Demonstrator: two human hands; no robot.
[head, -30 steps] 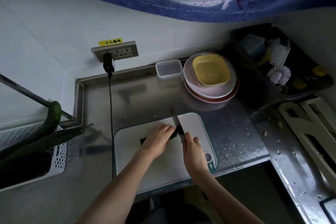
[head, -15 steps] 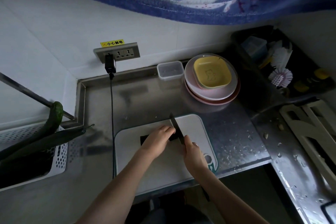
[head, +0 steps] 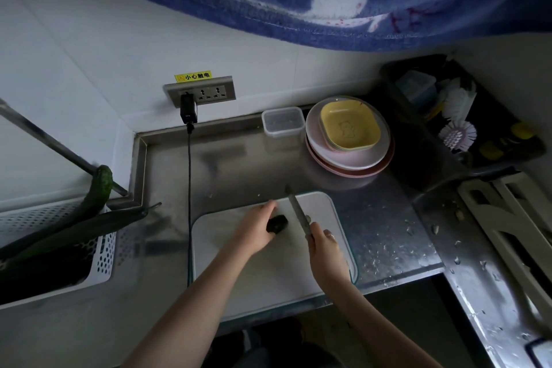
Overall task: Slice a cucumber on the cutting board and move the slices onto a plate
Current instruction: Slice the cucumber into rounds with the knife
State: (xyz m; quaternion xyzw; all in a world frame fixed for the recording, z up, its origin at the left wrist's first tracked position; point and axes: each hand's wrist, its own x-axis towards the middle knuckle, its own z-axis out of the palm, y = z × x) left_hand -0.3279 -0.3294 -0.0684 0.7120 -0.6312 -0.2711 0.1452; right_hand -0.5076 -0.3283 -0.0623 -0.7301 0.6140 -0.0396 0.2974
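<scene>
The left hand [head: 254, 230] covers most of the cucumber [head: 277, 223]; only its dark end shows beyond the fingers. The right hand [head: 325, 251] hides the knife [head: 298, 213] handle.

Both forearms bare, entering from bottom of frame and converging toward centre. Left hand [head: 254, 230] palm down, fingers curled over the cucumber [head: 277, 223] stub, holding it; fingertips hidden under the hand. Right hand [head: 325, 251] lower right of centre, fist wrapped round the knife [head: 298, 215] handle, thumb side up, ring visible on one finger. Blade points toward upper left, just right of the left hand. Hands near, not touching.
</scene>
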